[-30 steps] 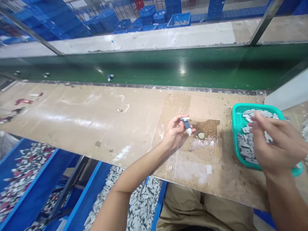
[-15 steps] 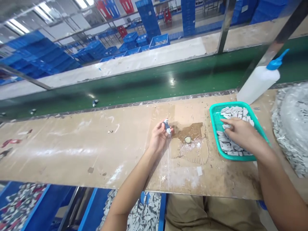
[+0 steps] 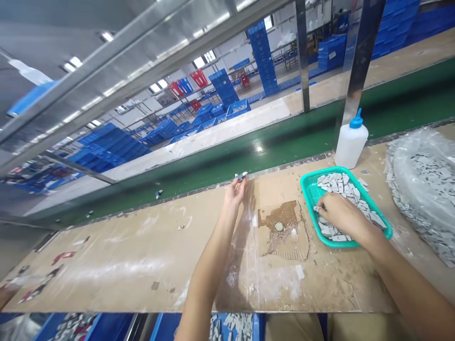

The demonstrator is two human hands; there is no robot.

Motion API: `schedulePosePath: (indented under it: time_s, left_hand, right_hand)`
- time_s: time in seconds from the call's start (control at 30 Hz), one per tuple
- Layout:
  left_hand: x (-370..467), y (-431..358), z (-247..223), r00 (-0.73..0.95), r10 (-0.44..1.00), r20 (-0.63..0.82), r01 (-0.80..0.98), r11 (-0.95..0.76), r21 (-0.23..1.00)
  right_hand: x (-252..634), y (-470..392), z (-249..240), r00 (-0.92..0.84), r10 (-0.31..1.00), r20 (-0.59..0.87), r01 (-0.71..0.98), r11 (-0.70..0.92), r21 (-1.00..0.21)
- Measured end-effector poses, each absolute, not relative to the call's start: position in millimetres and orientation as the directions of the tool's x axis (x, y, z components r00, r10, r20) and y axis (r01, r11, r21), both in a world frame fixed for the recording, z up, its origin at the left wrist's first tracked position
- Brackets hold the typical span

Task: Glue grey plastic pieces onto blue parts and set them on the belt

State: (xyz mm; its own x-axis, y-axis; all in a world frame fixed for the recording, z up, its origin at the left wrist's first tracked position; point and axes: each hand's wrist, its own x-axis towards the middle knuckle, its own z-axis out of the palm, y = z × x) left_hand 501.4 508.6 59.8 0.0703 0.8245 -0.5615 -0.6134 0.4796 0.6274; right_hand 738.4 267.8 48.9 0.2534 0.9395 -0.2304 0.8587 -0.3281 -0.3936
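My left hand [image 3: 235, 192] is raised at the far edge of the table, beside the green belt, its fingertips closed on a small blue and white piece [image 3: 241, 176]. Inside the teal basket [image 3: 304, 189], my right hand [image 3: 332, 210] has its fingers pinched on a small grey piece [image 3: 316, 208]. Many flat grey pieces [image 3: 350, 189] fill much of that basket. Between the hands lies a cardboard patch [image 3: 284, 244] with a wet brown area and a small round cap [image 3: 279, 227].
A white bottle with a blue nozzle [image 3: 351, 144] stands behind the basket. Right of it is a plastic bag of grey pieces [image 3: 426, 175]. Small parts [image 3: 159, 194] lie on the green belt [image 3: 277, 144]. Blue bins of pieces [image 3: 106, 327] sit below the table edge.
My left hand has moved away from me, toward the belt, with the blue and white piece. The right hand's fingers have closed on a grey piece. The camera view has tilted up.
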Motion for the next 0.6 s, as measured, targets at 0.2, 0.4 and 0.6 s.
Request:
schedulePosePath:
  time_s: [0.2, 0.4, 0.6]
  left_hand:
    - [514.2, 534.0, 32.7, 0.139, 0.885, -0.445, -0.692, 0.408, 0.595]
    - [501.2, 524.0, 9.2, 0.23, 0.929, -0.291, -0.763, 0.358, 0.538]
    - [498.5, 523.8, 8.8, 0.256, 0.928, -0.271, -0.776, 0.364, 0.516]
  right_hand:
    - [737.2, 267.9, 54.0, 0.302, 0.939, -0.166, 0.847, -0.344, -0.406]
    - [732.5, 273.1, 51.4, 0.314, 0.939, -0.139, 0.839, -0.344, -0.422]
    - [723.8, 275.8, 48.0, 0.318, 0.943, -0.1, 0.822, -0.327, -0.466]
